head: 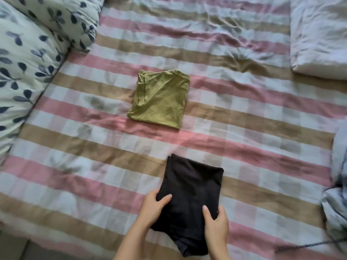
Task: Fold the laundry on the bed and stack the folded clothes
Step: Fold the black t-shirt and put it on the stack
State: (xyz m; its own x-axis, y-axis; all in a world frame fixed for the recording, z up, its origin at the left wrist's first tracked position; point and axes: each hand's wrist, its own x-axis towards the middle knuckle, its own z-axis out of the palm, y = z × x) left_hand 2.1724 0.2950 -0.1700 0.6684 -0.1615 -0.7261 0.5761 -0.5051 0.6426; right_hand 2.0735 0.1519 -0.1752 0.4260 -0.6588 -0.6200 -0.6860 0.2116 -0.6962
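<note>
Two garments: a black piece [193, 186] and a green shirt [161, 100], both folded, both on the sheet [75, 147], well apart from each other.
Black piece: lies nearest the camera, a rough rectangle folded into several layers. Its far edge rests flat on the sheet, and its near corner shows loose, uneven layered edges.
Green shirt: lies farther up, about the middle of the view. It is a neat square fold lying flat, with a stitched band along its far edge and stacked layers showing at its left side. It is apart from both hands.
Left hand [153, 207]: grasps the black piece at its left edge, thumb on top of the cloth, fingers tucked under and out of sight.
Right hand [216, 224]: grasps the black piece at its near right edge, thumb laid on top, the other fingers hidden round the side.
Sheet: checked in pink, tan and white bands, creased, most of all toward the far right.
Quilt [28, 53]: white with a dark blue leaf print, bunched along the left side.
Pillow [319, 34]: plain white, crumpled, at the far right corner.
Pale bedding [338, 194]: heaped at the right edge, partly out of frame.
Cord [309, 244]: a thin dark line across the sheet at the lower right, running toward that heap. What it is cannot be told.
</note>
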